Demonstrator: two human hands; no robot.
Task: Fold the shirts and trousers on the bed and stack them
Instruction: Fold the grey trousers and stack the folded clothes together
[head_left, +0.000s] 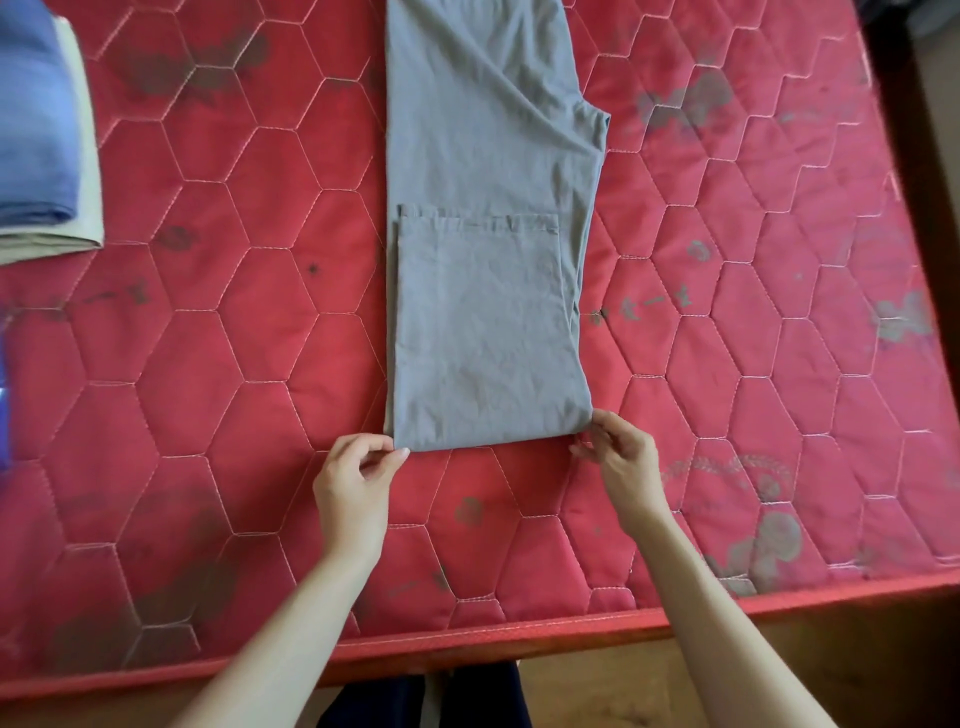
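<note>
Currently, the folded grey cotton trousers (488, 291) lie flat, near fold apparently pinched at each corner by left hand (353, 488) and right hand (626, 467).

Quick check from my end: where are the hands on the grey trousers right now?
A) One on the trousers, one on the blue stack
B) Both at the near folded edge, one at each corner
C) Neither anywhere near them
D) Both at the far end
B: the left hand and the right hand sit at the two near corners of the grey trousers, at the folded edge.
</note>
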